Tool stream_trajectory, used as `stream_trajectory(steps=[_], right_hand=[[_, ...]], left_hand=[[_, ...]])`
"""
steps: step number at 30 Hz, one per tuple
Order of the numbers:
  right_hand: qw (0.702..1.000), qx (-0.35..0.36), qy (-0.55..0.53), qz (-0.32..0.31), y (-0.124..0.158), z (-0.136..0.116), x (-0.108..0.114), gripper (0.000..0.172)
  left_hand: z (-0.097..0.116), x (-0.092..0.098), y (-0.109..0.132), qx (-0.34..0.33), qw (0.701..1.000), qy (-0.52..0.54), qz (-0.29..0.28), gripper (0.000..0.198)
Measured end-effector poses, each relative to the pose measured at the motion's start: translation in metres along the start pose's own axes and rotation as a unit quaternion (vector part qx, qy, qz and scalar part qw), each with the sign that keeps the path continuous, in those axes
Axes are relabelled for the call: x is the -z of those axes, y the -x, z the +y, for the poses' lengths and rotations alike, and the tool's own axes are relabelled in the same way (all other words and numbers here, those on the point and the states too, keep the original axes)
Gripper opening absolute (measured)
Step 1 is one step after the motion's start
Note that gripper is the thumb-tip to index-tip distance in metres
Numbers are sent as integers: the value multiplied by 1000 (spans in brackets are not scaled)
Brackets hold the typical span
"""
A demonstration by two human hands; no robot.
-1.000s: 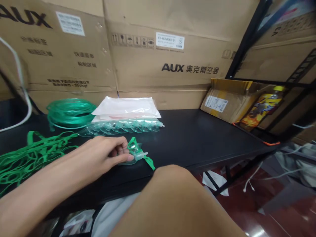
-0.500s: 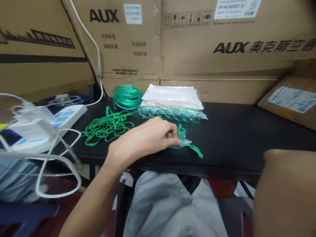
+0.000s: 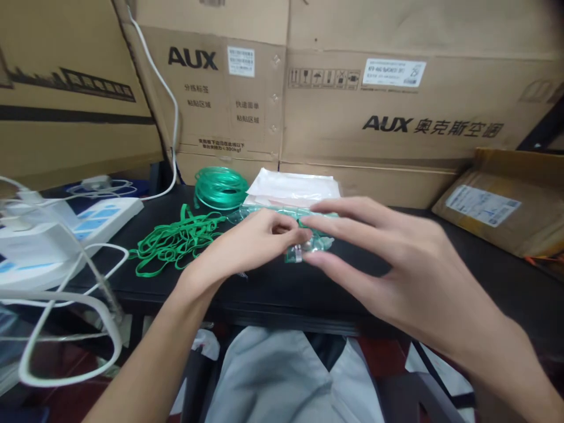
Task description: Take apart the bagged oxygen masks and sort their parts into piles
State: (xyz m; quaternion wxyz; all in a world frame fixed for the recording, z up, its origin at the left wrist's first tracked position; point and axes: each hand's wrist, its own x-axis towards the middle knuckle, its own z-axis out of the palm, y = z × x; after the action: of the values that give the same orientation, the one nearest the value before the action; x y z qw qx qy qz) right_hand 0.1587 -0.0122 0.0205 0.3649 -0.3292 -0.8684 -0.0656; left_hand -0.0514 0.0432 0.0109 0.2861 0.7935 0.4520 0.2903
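Note:
My left hand is closed on a clear green face mask, which looks like an oxygen mask, just above the black table. A small silvery strip shows at the mask's lower side. My right hand comes from the right with fingers spread. Its thumb and forefinger reach around the mask's right side; whether they touch it I cannot tell. Behind the hands lies a row of similar green masks, partly covered by them. A tangle of green elastic straps lies left of my left hand.
A coil of green tubing and white packets in clear film stand at the back. White power strips with looping cables occupy the left. Large cardboard boxes wall the rear; a smaller taped box sits right.
My right hand has come in from the lower right to the mask. The mask has been turned in my left hand, and its trailing green strap end no longer shows. The view has shifted slightly.

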Motion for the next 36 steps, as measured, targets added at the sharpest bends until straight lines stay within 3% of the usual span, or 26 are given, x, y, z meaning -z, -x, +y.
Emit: stream_trajectory(steps=[3,7,10,14,18,23,31,36], right_hand=[[1000,-14,19,-18,16,22,-13,50],[989,-94,-116,-7,20,41,-29,42],[955,-192,-226,16,13,46,-32,32],[906,-276,-321,7,10,52,-34,43],[912,-285,-294,5,12,56,-34,44],[900,-272,-340,15,10,59,-31,37],[896,-275,-349,-6,11,65,-20,39],[890,-316,-324,50,19,85,0,46]], left_hand=[[-1,-1,-1,8,999,47,-16,40],[-5,-3,-5,-17,992,125,-20,48],[-7,-6,-8,-59,985,155,-36,47],[-6,-14,-10,-111,986,124,-8,26],[-6,-23,-12,-107,992,34,51,29],[-5,-28,-12,-125,991,13,40,17],[3,-31,-9,-153,985,-55,63,22],[-7,-34,-11,-114,984,-114,73,23]])
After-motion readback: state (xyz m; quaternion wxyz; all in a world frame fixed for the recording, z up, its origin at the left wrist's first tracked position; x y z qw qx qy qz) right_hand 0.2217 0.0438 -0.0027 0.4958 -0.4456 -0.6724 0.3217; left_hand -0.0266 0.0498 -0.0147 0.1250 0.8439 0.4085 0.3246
